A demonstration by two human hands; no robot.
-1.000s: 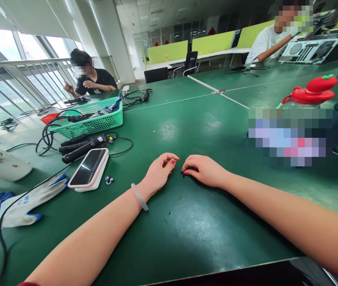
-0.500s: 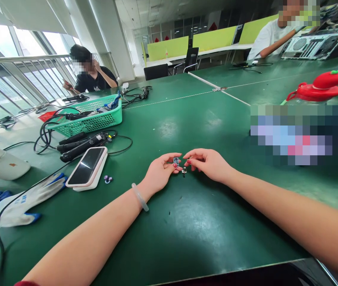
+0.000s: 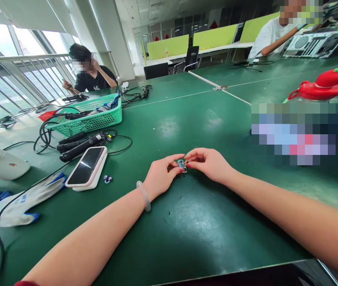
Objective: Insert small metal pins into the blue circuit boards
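Note:
A small blue circuit board (image 3: 181, 163) is between my two hands, just above the green table. My left hand (image 3: 161, 174) pinches it from the left, thumb below and forefinger above. From the other side, the curled fingers and thumb of my right hand (image 3: 209, 163) close at the board's right edge. Tiny black and silver parts (image 3: 185, 170) show right under the board; whether they are attached to it or lie on the table I cannot tell. My fingertips hide some of the board.
Left of my hands are a phone (image 3: 87, 167), small round parts (image 3: 108, 179), black handheld devices (image 3: 82, 147) with cables, a green basket (image 3: 88, 121) and work gloves (image 3: 23, 204). A red-lidded bottle (image 3: 317, 91) is at the right. Two people (image 3: 93, 71) sit across the table, one beside an opened computer case (image 3: 314, 43).
My left hand has moved slightly right, carrying the circuit board with it. The board now meets the fingertips of my right hand, which was apart from it before.

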